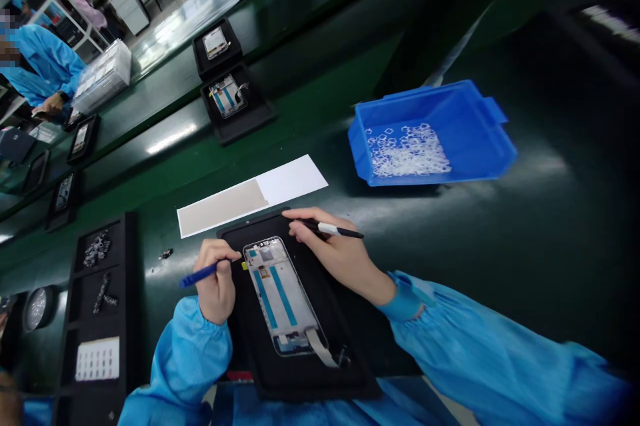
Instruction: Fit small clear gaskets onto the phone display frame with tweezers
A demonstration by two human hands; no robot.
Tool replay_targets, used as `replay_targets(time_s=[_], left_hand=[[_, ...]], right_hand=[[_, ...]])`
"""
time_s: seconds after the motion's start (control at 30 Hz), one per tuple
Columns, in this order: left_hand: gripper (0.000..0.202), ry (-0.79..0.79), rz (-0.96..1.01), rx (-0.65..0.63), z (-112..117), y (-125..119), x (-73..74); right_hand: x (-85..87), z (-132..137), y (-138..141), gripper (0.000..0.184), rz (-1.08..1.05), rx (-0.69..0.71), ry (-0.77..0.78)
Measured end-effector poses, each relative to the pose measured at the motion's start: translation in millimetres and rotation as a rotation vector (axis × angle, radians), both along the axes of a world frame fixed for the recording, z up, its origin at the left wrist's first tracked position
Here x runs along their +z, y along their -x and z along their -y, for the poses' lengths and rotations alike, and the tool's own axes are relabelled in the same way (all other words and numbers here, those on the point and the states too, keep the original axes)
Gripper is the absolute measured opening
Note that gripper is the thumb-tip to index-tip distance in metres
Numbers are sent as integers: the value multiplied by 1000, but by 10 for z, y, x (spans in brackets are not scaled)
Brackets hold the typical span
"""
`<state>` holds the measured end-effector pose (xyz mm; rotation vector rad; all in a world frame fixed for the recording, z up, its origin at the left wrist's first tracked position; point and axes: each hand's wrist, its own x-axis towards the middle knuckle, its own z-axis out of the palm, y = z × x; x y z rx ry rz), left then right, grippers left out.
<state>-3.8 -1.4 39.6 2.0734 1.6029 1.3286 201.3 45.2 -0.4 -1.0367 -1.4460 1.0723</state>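
Note:
A phone frame with two blue strips and a loose flex ribbon lies face up in a black tray. My left hand is closed around a slim blue pen-like tool beside the frame's upper left edge, near a small yellow tab. Over the tray's upper right edge, my right hand grips a black-and-white pen-like tool. Its tip is hidden by the fingers, and the index finger stretches toward the tray's top edge.
Behind the tray lies a white card with a beige sheet. A blue bin of small white rings stands right. Left is a compartmented black tray with small parts. Further trays hold phone frames. A co-worker in blue sits across.

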Motion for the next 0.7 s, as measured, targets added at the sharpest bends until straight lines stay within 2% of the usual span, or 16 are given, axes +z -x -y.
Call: replay_targets(time_s=[0.07, 0.13, 0.2, 0.43, 0.7], left_hand=[[33, 112, 83, -33, -52, -29, 18], [21, 251, 66, -96, -101, -66, 43], [11, 323, 12, -137, -135, -101, 69], [8, 217, -235, -102, -148, -158, 94], [12, 205, -353, -115, -159, -183, 73]], right_hand=[[-2, 7, 20, 15, 37, -23, -45], [8, 23, 36, 15, 67, -20, -89], [24, 42, 42, 18, 104, 7, -131], [9, 65, 56, 33, 214, 132, -312], [-41, 60, 105, 45, 464, 166, -345]])
